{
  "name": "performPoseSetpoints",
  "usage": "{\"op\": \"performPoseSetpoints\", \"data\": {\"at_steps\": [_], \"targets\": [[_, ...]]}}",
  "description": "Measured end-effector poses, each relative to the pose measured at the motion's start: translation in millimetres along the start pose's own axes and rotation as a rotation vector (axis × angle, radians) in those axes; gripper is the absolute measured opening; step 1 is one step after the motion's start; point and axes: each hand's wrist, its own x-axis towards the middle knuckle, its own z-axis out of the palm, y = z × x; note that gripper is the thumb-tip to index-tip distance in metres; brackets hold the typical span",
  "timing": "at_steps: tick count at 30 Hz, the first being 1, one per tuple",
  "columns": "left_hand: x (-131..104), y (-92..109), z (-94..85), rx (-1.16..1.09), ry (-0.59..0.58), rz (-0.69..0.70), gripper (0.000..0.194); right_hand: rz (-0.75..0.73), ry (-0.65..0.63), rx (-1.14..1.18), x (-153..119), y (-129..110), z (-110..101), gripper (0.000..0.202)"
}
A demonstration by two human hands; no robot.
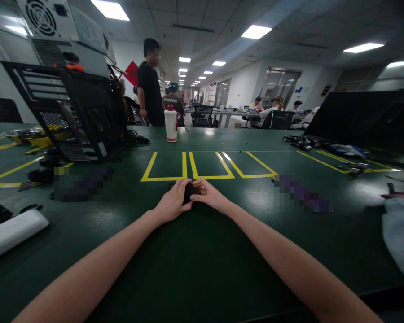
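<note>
Between left fingers [182,187] and right fingers [197,198]: small black object [189,193], low over the tabletop [202,269]; whether it touches, I can't tell.
Left grip: curled around it.
Right grip: thumb and forefinger pinching its right side.
Black-object step: two-handed handling, I judge; next calls for a steady left hold.
Behind the fingers: most of the object, unidentifiable.
Right of the fingers: purple item [303,193], pixelated.

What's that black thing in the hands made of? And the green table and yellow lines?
The black thing, evenly dark, might be matte plastic; the left hand and right hand partly cover it. The green table looks smooth and shiny, reflecting lights, perhaps rubber or laminate. The yellow lines look like glossy tape: flat strips, one glinting.
</note>
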Motion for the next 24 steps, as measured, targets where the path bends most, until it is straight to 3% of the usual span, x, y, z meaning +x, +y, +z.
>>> {"op": "performPoseSetpoints", "data": {"at_steps": [5, 8, 12, 19, 24], "targets": [[0.3, -1.1, 1.4, -0.012, 0.024, 0.022, 0.057, -0.009, 0.125, -0.051, 1.8, 0.2, 4.7, 0.022], [0.3, -1.0, 0.9, -0.013, 0.017, 0.008, 0.056, 0.012, 0.159, -0.077, 2.9, -0.7, 5.6, 0.026], [0.1, -0.8, 0.2, -0.016, 0.006, 0.002, 0.056, 0.073, 0.12, -0.068, 3.3, -2.0, 3.2, 0.031], [-0.2, -0.4, 0.5, -0.01, 0.009, 0.008, 0.056, -0.003, 0.003, -0.013, -0.1, 1.3, -1.3, 0.039], [0.1, -0.8, -0.1, -0.006, 0.008, 0.017, 0.056, -0.023, 0.08, -0.019, -0.8, -1.0, 3.3, 0.023]]}}
